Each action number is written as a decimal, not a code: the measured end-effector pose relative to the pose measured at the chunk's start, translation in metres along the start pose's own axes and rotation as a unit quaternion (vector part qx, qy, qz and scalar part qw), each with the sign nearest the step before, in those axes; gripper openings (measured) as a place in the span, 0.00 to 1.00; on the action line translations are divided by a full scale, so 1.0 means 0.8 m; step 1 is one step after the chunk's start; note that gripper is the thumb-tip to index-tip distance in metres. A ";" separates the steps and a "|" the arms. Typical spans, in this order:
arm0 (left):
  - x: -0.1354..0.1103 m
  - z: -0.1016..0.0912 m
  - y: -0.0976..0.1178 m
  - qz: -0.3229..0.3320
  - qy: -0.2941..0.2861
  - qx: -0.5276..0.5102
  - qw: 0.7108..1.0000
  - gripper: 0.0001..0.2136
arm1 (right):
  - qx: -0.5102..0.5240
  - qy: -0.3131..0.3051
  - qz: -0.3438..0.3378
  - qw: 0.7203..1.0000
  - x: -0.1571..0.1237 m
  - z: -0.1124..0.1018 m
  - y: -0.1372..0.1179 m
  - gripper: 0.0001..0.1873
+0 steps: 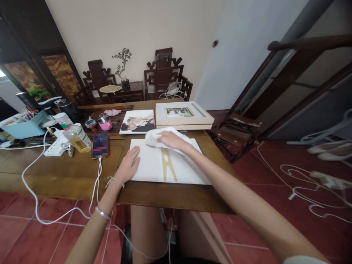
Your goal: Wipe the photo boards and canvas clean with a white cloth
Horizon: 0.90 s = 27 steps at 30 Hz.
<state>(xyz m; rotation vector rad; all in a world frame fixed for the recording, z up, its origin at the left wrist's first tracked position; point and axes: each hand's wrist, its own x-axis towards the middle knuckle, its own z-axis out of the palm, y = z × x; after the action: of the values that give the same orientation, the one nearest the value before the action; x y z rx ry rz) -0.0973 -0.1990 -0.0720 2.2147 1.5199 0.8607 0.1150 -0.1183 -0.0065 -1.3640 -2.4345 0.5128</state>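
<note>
A white rectangular board lies flat on the wooden table in front of me, with a tan A-shaped piece on its face. My right hand grips a white cloth and presses it on the board's far part. Part of the cloth is hidden under that hand. At the board's left edge rests my left hand, fingers stretched out and holding nothing. Just beyond the board are a photo panel and a pale framed picture.
On the table's left are a phone on a white cable, an amber liquid bottle, a power strip, a pink cup and a blue organizer box. A dark wooden chair stands at the right.
</note>
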 end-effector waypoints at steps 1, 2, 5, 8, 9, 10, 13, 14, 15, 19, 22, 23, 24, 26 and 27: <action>0.000 0.001 -0.001 0.000 0.000 0.001 1.000 0.21 | 0.006 0.003 0.015 1.000 -0.012 -0.009 0.017 0.16; 0.000 0.001 -0.001 0.001 0.000 0.002 1.000 0.22 | 0.010 0.009 0.030 0.999 -0.024 -0.016 0.034 0.16; 0.000 0.002 -0.002 0.003 0.003 0.005 1.000 0.22 | 0.024 0.038 0.074 0.996 -0.065 -0.027 0.074 0.15; 0.000 0.002 0.000 -0.002 0.001 0.010 1.000 0.22 | 0.009 0.046 0.088 0.995 -0.113 -0.023 0.087 0.16; 0.000 0.001 0.001 -0.003 -0.001 0.013 1.000 0.22 | -0.003 0.041 0.088 0.995 -0.131 -0.021 0.084 0.16; 0.000 0.001 0.002 -0.003 -0.004 0.017 1.000 0.22 | -0.014 0.034 0.089 0.995 -0.150 -0.018 0.079 0.16; 0.000 0.000 0.005 -0.003 -0.012 0.026 1.000 0.22 | -0.025 -0.002 0.061 0.998 -0.208 -0.014 0.054 0.16; 0.000 0.000 0.005 -0.004 -0.014 0.029 0.999 0.22 | -0.023 -0.016 0.044 0.999 -0.224 -0.014 0.047 0.15; 0.000 -0.001 0.006 -0.005 -0.014 0.030 0.999 0.22 | -0.021 -0.029 0.029 0.999 -0.236 -0.013 0.041 0.15; 0.000 -0.001 0.006 -0.002 -0.014 0.031 0.999 0.22 | -0.024 -0.030 0.026 0.999 -0.231 -0.012 0.042 0.16; 0.001 -0.003 0.007 -0.005 -0.017 0.028 0.999 0.22 | -0.021 0.002 0.041 0.999 -0.178 -0.012 0.059 0.19; 0.001 -0.003 0.008 -0.007 -0.018 0.027 0.999 0.22 | -0.014 0.009 0.040 0.999 -0.156 -0.013 0.064 0.19; 0.001 -0.004 0.008 -0.008 -0.018 0.027 0.999 0.22 | -0.004 0.014 0.039 0.999 -0.134 -0.015 0.069 0.19; 0.002 -0.005 0.009 -0.009 -0.019 0.026 0.999 0.22 | 0.013 0.021 0.044 0.999 -0.096 -0.019 0.076 0.19; 0.002 -0.005 0.009 -0.009 -0.018 0.025 0.999 0.22 | 0.019 0.026 0.052 0.998 -0.081 -0.021 0.078 0.19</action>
<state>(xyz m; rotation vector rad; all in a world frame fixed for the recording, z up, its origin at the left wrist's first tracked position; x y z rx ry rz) -0.0944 -0.2008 -0.0645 2.2360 1.5578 0.7809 0.2018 -0.1414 -0.0250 -1.4746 -2.3110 0.5378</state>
